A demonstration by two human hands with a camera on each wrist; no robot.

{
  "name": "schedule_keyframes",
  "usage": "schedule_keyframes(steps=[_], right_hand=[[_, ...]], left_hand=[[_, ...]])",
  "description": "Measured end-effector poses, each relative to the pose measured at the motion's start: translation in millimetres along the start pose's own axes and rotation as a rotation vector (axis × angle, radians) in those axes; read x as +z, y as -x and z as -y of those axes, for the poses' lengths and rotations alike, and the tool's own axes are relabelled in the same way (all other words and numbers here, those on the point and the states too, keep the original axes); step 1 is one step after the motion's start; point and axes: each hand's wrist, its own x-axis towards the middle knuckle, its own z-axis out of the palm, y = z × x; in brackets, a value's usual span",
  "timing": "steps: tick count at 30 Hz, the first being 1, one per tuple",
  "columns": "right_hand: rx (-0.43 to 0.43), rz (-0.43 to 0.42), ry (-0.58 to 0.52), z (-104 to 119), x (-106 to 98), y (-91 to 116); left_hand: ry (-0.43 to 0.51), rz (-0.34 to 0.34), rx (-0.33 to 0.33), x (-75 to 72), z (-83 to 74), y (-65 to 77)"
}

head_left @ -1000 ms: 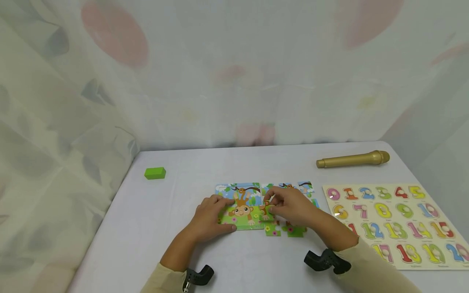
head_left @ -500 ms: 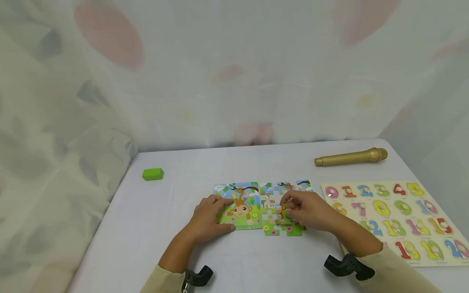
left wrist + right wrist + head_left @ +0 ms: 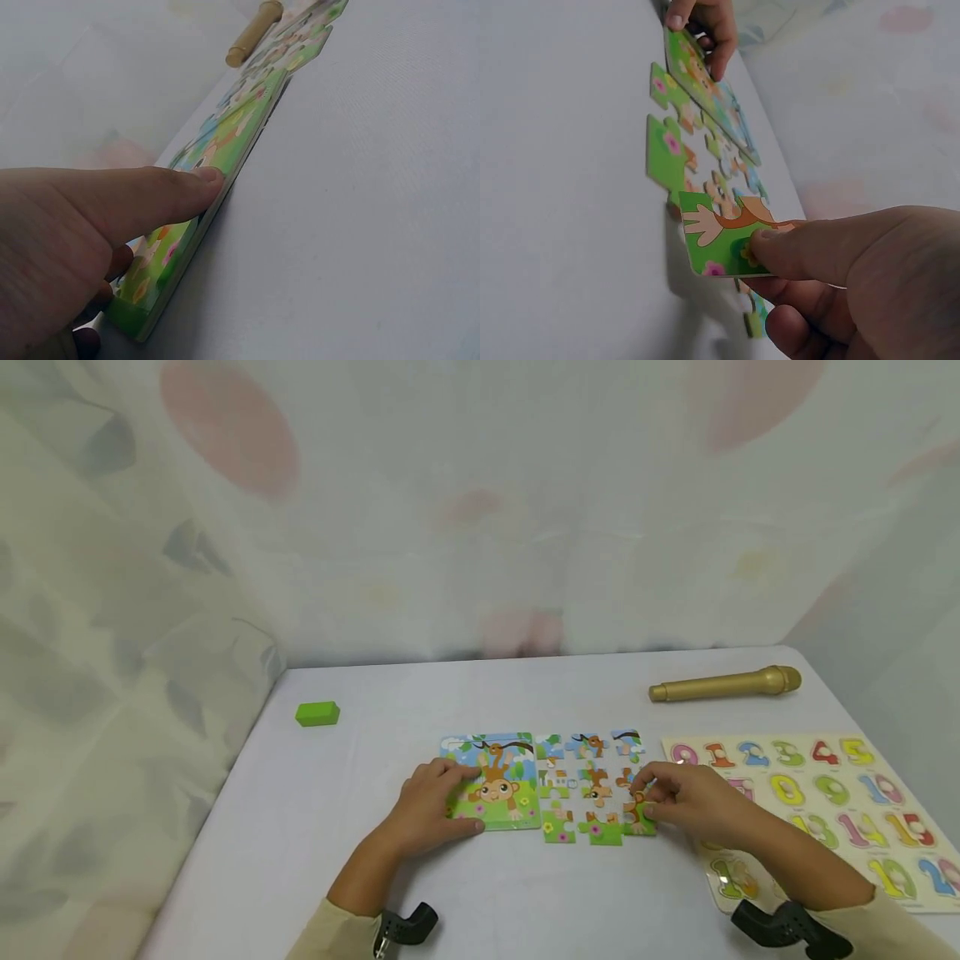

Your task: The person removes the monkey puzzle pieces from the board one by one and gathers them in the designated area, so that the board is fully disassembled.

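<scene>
My left hand (image 3: 429,806) holds the left side of a monkey-picture puzzle board (image 3: 510,810), thumb on its near edge and index finger on the picture. In the left wrist view the thumb (image 3: 180,193) lies along that edge, the other fingers tucked at the board's end. My right hand (image 3: 701,803) pinches a green puzzle piece (image 3: 716,251) with a monkey's hand and flowers on it, thumb on top. That piece is raised and tilted in the right wrist view, at the lower right of several loose puzzle pieces (image 3: 603,833) laid in spaced rows beside the board.
A number board (image 3: 757,785) lies at the right, partly under my right forearm. Behind it rests a gold toy microphone (image 3: 723,685). A green block (image 3: 317,713) sits at the far left of the white table (image 3: 390,710), with a patterned curtain (image 3: 420,527) behind.
My right hand has carried the pinched puzzle piece rightward, from beside the board to the lower right of the loose pieces. The left hand stays on the board.
</scene>
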Motion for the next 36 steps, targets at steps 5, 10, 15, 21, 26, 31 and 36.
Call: schedule_keyframes(steps=[5, 10, 15, 21, 26, 31, 36], right_hand=[[0.011, 0.006, 0.027, -9, -1, 9], [0.01, -0.072, 0.137, -12, 7, 13], [0.011, -0.139, 0.214, -12, 14, 16], [-0.02, -0.153, 0.271, -13, 17, 18], [-0.032, -0.168, 0.299, -13, 19, 20], [-0.028, -0.189, 0.32, -14, 24, 24], [-0.076, -0.24, 0.379, -18, 29, 28]], left_hand=[[0.003, -0.008, -0.003, -0.2, -1.0, 2.0], [0.008, -0.012, 0.0, 0.0, -2.2, 3.6], [0.01, -0.01, -0.002, -0.2, -3.0, 3.8], [0.007, -0.001, -0.004, -0.4, -3.2, 4.6], [0.001, -0.004, 0.004, -0.1, -1.8, 4.2], [0.002, -0.004, 0.002, 1.3, -0.9, 4.0], [0.001, -0.001, -0.003, 2.4, -0.3, 4.3]])
